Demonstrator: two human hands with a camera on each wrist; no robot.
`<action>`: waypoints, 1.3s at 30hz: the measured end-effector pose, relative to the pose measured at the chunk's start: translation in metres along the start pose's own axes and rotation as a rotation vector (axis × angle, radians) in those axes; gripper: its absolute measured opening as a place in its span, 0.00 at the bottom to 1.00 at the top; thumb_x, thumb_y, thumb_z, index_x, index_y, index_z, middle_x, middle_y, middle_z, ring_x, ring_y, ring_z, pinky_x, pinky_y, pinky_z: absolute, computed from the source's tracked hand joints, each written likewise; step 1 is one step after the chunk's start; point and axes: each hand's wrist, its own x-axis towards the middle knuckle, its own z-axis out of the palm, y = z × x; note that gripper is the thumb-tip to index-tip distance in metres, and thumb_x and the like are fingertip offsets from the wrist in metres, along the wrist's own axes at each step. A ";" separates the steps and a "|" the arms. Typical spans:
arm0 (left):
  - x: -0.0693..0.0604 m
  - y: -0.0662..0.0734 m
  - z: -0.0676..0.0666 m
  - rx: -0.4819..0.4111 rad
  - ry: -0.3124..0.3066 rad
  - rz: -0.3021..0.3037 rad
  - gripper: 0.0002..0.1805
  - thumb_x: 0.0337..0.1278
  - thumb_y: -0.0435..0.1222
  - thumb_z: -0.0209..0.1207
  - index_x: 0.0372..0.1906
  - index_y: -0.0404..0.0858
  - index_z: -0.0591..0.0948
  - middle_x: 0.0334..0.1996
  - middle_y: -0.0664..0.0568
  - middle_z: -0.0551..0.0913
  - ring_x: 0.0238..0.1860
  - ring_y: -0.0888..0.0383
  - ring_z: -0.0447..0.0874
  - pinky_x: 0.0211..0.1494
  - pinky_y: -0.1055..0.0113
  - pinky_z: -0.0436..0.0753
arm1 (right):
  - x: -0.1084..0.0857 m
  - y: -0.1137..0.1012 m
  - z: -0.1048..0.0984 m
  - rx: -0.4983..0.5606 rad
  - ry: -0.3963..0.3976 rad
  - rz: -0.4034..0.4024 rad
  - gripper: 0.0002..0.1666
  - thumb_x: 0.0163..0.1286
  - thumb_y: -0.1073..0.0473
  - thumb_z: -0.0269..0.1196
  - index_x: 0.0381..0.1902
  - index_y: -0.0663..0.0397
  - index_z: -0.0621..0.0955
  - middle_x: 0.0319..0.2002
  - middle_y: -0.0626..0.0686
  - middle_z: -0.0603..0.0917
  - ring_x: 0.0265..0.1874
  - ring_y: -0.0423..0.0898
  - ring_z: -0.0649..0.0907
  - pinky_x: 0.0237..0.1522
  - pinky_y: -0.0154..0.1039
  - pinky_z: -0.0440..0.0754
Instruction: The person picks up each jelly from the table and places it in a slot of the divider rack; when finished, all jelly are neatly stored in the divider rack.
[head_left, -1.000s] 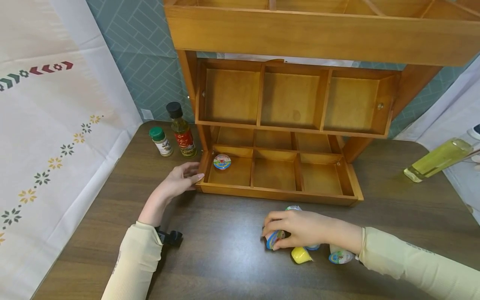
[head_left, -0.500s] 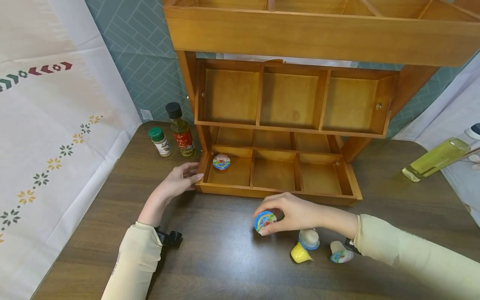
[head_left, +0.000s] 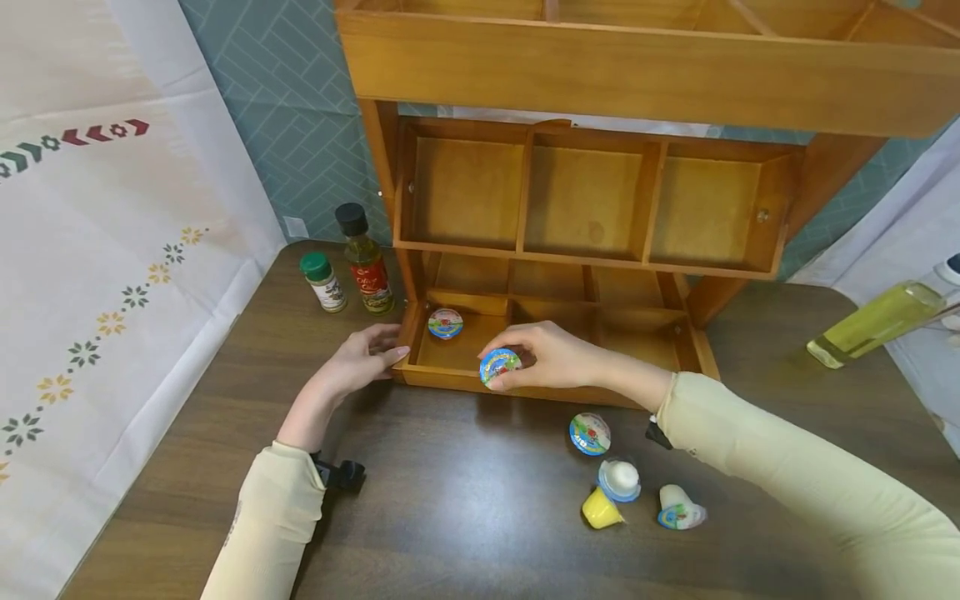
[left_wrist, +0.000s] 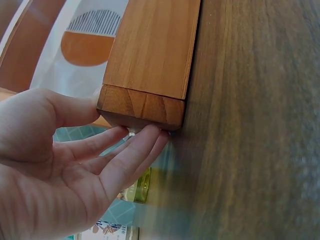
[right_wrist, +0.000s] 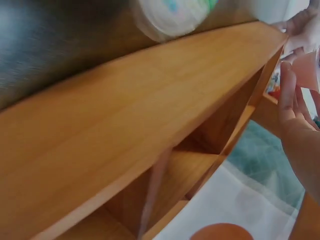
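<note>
My right hand [head_left: 558,358] pinches a jelly cup [head_left: 497,367] with a blue printed lid, over the front edge of the wooden rack's [head_left: 450,382] lower left compartment. In the right wrist view the cup's body [right_wrist: 306,71] looks pinkish between the fingers. Inside that compartment, at its back left, lies another jelly cup [head_left: 446,323], lid up. My left hand [head_left: 362,361] grips the rack's lower left corner, thumb on one face and fingers on another, as the left wrist view shows at the wooden corner [left_wrist: 142,106].
Several more jelly cups lie in front of the rack: one lid-up [head_left: 590,434], a white one [head_left: 620,479], a yellow one [head_left: 602,509] and one on its side [head_left: 680,508]. A green-capped jar [head_left: 324,283] and olive oil bottle [head_left: 368,275] stand left. An oil bottle [head_left: 873,323] is right.
My right hand has lifted a jelly cup from the table and carried it up and left to the lower left compartment. The left hand stays at the rack's corner.
</note>
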 end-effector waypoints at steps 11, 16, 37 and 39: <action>-0.001 0.003 -0.002 0.028 -0.008 -0.015 0.30 0.66 0.35 0.52 0.68 0.30 0.58 0.63 0.31 0.65 0.60 0.40 0.69 0.54 0.55 0.79 | 0.048 0.013 -0.004 -0.053 -0.050 0.062 0.23 0.59 0.48 0.67 0.51 0.50 0.80 0.35 0.43 0.83 0.33 0.37 0.81 0.38 0.30 0.81; -0.001 0.003 -0.002 0.024 -0.011 -0.016 0.30 0.66 0.35 0.51 0.68 0.30 0.58 0.63 0.31 0.65 0.60 0.40 0.69 0.55 0.54 0.79 | 0.060 0.017 -0.004 -0.115 -0.106 0.053 0.24 0.60 0.47 0.66 0.51 0.51 0.79 0.33 0.42 0.83 0.27 0.37 0.77 0.34 0.30 0.77; 0.002 0.002 -0.001 0.038 -0.017 -0.038 0.30 0.66 0.36 0.52 0.69 0.32 0.58 0.63 0.33 0.65 0.59 0.41 0.70 0.53 0.55 0.80 | 0.069 0.021 0.006 -0.241 -0.245 0.114 0.16 0.63 0.51 0.64 0.44 0.52 0.74 0.48 0.54 0.83 0.39 0.43 0.80 0.42 0.33 0.77; 0.002 0.001 -0.001 0.037 -0.018 -0.040 0.30 0.66 0.36 0.52 0.69 0.31 0.58 0.63 0.33 0.65 0.60 0.41 0.70 0.54 0.55 0.80 | 0.068 0.021 0.008 -0.250 -0.245 0.103 0.14 0.63 0.53 0.64 0.43 0.52 0.75 0.47 0.53 0.84 0.42 0.43 0.81 0.44 0.34 0.77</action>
